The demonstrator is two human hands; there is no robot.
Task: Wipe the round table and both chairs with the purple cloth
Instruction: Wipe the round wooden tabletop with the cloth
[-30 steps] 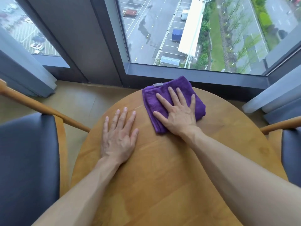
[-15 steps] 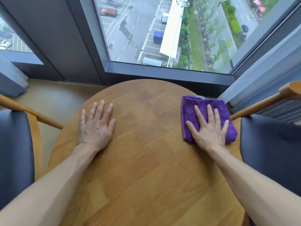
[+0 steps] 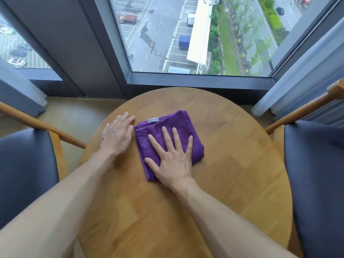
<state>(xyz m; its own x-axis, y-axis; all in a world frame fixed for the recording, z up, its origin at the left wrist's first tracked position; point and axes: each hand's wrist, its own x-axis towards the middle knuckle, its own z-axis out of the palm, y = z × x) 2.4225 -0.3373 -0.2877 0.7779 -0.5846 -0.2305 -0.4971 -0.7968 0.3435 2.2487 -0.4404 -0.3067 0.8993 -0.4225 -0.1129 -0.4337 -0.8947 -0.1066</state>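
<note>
At the far left, a chair (image 3: pixel 26 174) with a dark padded seat and a wooden armrest stands beside the round table (image 3: pixel 232 183). Next along, the left hand (image 3: pixel 116 135) lies flat, palm down, on the bare wood near the table's left edge, its fingers straight and held close together; the tips point toward the window (image 3: pixel 201 34). Just beside it, touching or nearly touching its inner edge, lies the purple cloth (image 3: pixel 176 125), folded into a thick square near the middle of the tabletop, a small pale label showing on its far side. The right hand (image 3: pixel 172 157) presses down on the near half of the cloth, palm flat, fingers straight and fanned apart, thumb stretched out to the left over the fabric. To the right of the cloth, the wood is bare out to the rim. At the far right stands the second chair (image 3: pixel 316 174), dark-seated, its wooden armrest angling up toward the pale curtain (image 3: pixel 297 75).
</note>
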